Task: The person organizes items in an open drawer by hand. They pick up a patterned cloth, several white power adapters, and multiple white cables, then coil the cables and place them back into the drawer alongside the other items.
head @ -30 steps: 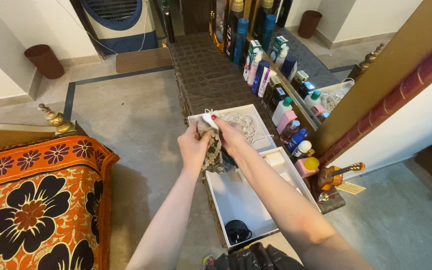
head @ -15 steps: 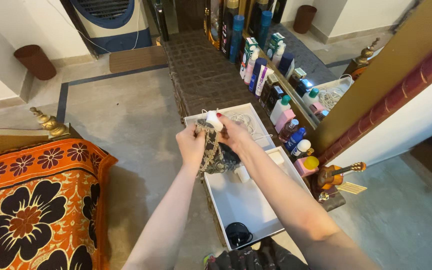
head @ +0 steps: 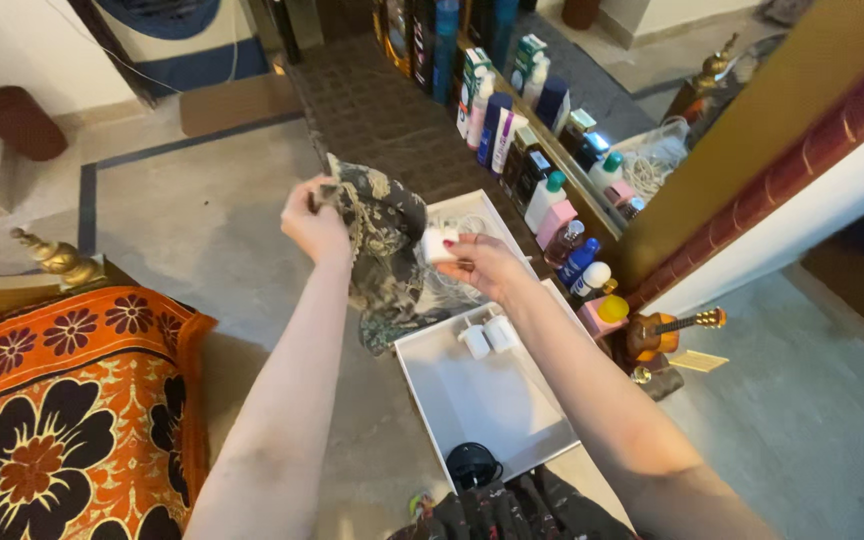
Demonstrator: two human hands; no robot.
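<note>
While our left hand (head: pixel 314 225) gripped the patterned cloth (head: pixel 384 245) aloft, our right hand (head: pixel 482 264) pinched a white charger (head: pixel 438 245) above the near white tray (head: pixel 512 400).

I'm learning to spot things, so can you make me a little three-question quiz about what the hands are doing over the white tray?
1. True or false: the left hand holds up a dark patterned fabric pouch.
2. What does the right hand pinch? A) a small white plug-shaped object B) a blue bottle C) a toy guitar
3. What round black thing lies at the near end of the shallow white tray?

Key: 1 true. 2 A, the small white plug-shaped object. 3 a coiled black cable.
</note>
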